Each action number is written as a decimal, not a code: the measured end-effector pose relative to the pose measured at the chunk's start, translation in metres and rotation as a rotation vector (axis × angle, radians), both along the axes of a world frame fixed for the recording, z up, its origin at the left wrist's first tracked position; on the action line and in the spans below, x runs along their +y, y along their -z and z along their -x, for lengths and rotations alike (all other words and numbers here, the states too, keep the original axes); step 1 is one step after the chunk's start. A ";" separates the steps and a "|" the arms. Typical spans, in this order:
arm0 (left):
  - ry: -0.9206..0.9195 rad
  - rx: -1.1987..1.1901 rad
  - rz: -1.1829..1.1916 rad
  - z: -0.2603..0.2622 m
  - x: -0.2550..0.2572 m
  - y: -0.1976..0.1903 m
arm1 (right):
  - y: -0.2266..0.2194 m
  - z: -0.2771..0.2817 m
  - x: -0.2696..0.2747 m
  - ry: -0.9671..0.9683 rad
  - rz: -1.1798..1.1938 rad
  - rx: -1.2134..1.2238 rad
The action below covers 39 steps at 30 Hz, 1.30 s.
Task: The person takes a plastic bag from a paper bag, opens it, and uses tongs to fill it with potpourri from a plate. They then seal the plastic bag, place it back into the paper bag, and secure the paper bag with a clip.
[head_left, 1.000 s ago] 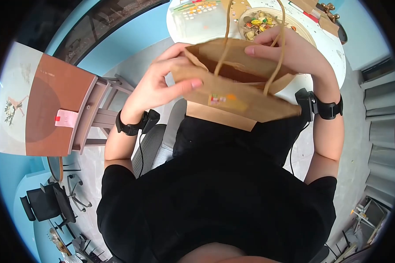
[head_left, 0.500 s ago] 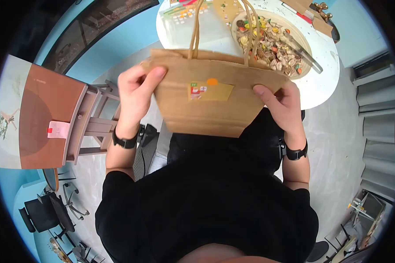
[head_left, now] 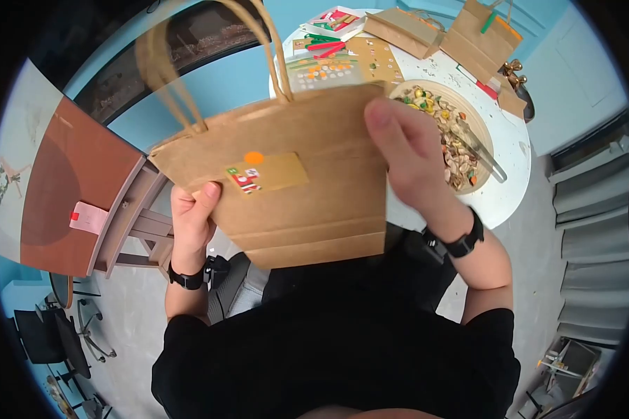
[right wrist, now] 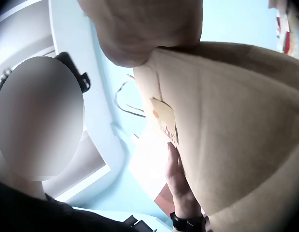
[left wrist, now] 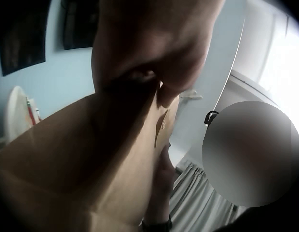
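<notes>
A brown kraft paper bag (head_left: 328, 202) with twisted paper handles (head_left: 269, 42) is held up over the lap, tilted in the head view. On its near face are a tan label (head_left: 286, 173) with small red, green and white pictures and an orange round sticker (head_left: 254, 158). My left hand (head_left: 194, 216) grips the bag's left side edge, thumb in front and fingers behind. At the upper right corner, my right hand (head_left: 412, 150) pinches the bag, thumb on the near face. The bag (right wrist: 236, 130) bulges below that hand in the right wrist view. Its inside is hidden.
On the round white table (head_left: 514, 153) stands a shallow round tray (head_left: 488, 119) of mixed dried pieces, with a metal utensil (head_left: 488, 159) across it. More paper bags (head_left: 479, 38), red and green sticks (head_left: 325, 45) and sticker sheets (head_left: 379, 59) lie beyond. A brown-topped table (head_left: 63, 188) is at left.
First the bag's mouth faced up, with my right hand over it. Then both hands held its upper corners; now it is nearer the head camera and tilted, my left hand lower on its side.
</notes>
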State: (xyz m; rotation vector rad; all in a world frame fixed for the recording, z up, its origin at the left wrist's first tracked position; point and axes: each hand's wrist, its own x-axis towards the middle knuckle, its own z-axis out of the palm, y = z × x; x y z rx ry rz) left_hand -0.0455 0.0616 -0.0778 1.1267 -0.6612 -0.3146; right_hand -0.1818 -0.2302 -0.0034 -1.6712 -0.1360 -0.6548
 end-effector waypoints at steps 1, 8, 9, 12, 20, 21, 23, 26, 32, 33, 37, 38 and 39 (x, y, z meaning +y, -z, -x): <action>-0.033 0.020 -0.015 -0.008 0.005 0.003 | -0.002 -0.019 -0.012 -0.045 0.016 0.020; -0.265 0.112 -0.132 -0.031 0.036 0.036 | 0.042 -0.227 -0.171 0.290 0.675 0.618; -0.273 0.104 -0.158 -0.029 0.036 0.035 | 0.059 -0.258 -0.194 0.381 0.805 0.701; -0.311 0.076 -0.244 -0.023 0.037 0.036 | 0.093 -0.310 -0.217 0.500 0.523 0.943; -0.307 0.075 -0.340 -0.028 0.034 0.036 | 0.147 -0.349 -0.240 0.562 0.499 1.074; -0.298 0.077 -0.348 -0.030 0.034 0.037 | 0.147 -0.347 -0.244 0.562 0.528 1.033; -0.272 0.076 -0.351 -0.032 0.032 0.037 | 0.140 -0.339 -0.254 0.568 0.586 0.948; -0.234 0.057 -0.341 -0.030 0.027 0.034 | 0.098 -0.308 -0.243 0.532 0.428 0.881; -0.196 0.025 -0.284 -0.017 0.020 0.028 | 0.023 -0.224 -0.220 0.297 0.169 0.357; -0.194 0.027 -0.271 -0.013 0.017 0.025 | 0.004 -0.200 -0.208 0.204 0.081 0.346; -0.189 -0.004 -0.318 0.006 0.010 0.017 | -0.050 -0.107 -0.157 0.026 -0.049 0.256; -0.185 -0.050 -0.321 0.010 0.010 0.014 | -0.065 -0.081 -0.127 0.043 -0.106 0.231; -0.193 -0.083 -0.310 0.016 0.008 0.009 | -0.077 -0.056 -0.100 0.025 -0.107 0.183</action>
